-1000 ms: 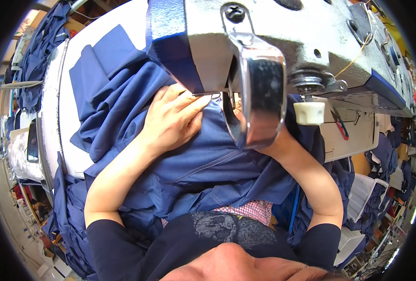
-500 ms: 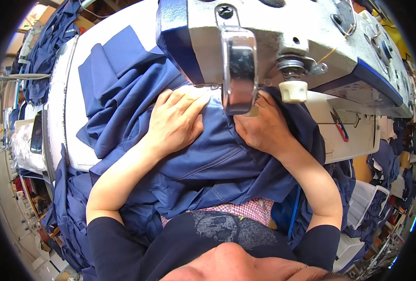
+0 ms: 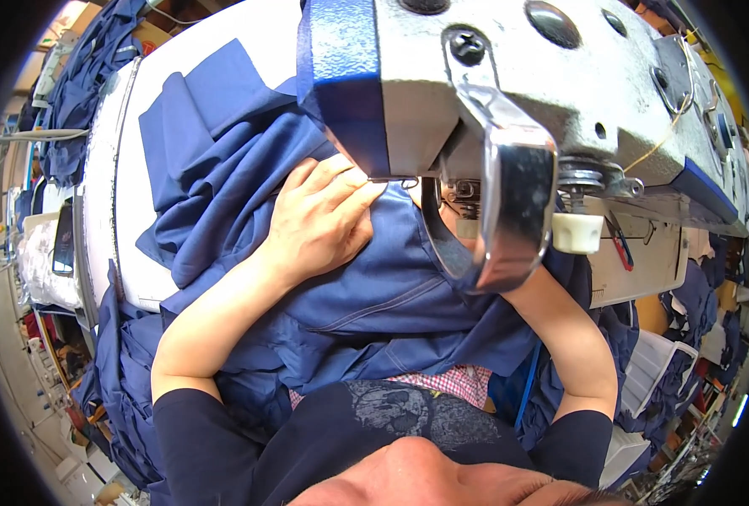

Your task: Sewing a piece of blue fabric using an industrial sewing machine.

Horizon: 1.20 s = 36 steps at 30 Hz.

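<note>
A navy garment [image 3: 366,287] with stitched seams lies bunched over the white work surface and my lap, running under a sewing machine [image 3: 425,110]. On the cloth left of the needle area, my left hand [image 3: 322,218] rests with its fingers stretched forward, close together, and the thumb alongside. My right hand [image 3: 448,221] is at the garment on the other side. A shiny chrome guard loop [image 3: 518,219] covers most of it, so its fingers cannot be made out. The presser parts [image 3: 465,198] show through the loop.
Red-handled snips [image 3: 620,243] lie on the machine bed at right, behind a white tension knob [image 3: 577,234]. Folded navy cloth [image 3: 214,93] spreads at far left. A dark phone [image 3: 64,240] sits at the left edge. A white crate [image 3: 657,371] stands lower right.
The machine head and chrome loop appear larger and further right in the picture, now covering most of my right hand. My left hand and the cloth under it have barely moved.
</note>
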Tool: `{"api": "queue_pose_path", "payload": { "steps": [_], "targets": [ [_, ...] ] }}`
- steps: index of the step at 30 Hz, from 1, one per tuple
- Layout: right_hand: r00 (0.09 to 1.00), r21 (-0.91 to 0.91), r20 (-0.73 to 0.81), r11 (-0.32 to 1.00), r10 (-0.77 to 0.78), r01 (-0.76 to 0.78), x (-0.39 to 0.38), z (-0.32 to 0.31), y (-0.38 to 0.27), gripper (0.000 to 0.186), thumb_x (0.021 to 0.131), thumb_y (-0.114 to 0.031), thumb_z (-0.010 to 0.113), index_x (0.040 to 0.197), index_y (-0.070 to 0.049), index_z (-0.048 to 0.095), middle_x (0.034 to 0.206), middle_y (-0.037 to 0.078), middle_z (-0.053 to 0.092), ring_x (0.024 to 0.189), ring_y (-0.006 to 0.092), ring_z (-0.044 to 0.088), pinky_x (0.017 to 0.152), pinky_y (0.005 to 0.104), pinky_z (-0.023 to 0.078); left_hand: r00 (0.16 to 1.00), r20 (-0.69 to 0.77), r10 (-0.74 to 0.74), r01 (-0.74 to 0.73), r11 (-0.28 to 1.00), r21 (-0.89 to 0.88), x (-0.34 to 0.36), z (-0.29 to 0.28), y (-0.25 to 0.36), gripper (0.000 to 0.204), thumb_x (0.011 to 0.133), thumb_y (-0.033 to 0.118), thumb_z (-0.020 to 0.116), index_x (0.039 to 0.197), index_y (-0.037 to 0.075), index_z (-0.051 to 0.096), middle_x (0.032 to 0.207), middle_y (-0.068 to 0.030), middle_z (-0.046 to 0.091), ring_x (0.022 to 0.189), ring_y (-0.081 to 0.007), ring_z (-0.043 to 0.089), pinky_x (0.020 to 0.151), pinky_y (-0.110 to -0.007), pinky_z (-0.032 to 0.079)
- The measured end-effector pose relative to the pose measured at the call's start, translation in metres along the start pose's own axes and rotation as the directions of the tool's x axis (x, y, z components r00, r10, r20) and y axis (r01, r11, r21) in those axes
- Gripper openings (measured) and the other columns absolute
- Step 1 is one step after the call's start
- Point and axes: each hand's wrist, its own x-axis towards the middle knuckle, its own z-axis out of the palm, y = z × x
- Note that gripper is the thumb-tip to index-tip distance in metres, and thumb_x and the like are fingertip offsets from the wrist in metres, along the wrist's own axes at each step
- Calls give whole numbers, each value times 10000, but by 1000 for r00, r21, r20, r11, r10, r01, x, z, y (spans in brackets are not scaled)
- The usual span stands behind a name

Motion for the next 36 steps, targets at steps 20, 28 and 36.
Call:
{"api": "queue_pose_path", "payload": {
  "steps": [20,28,36],
  "targets": [
    [998,96,62,995,-5,-1,-7,22,15,428,747,-261,767,1019,66,721,1325,165,568,1334,324,459,1132,483,352,1000,14,-5,5,1000,4,6,0,-2,331,688,105,728,1018,77,709,1006,-57,659,1058,-256,610,909,-408,460],
    [998,29,48,999,29,-30,1,6,7,393,772,-221,744,1061,41,702,1312,147,565,1309,316,471,1124,489,353,991,126,-42,38,999,37,6,3,-2,362,694,91,713,1055,80,703,1025,-69,648,1042,-257,594,915,-405,452],
    [1000,10,-21,1000,1,-1,2,0,5,359,794,-200,739,1122,-60,705,1199,113,657,1294,299,505,1112,475,376,998,51,-21,22,1000,-19,6,-2,-3,367,701,85,707,1068,64,696,1067,-77,655,1097,-266,609,938,-419,467]
  ]
}}
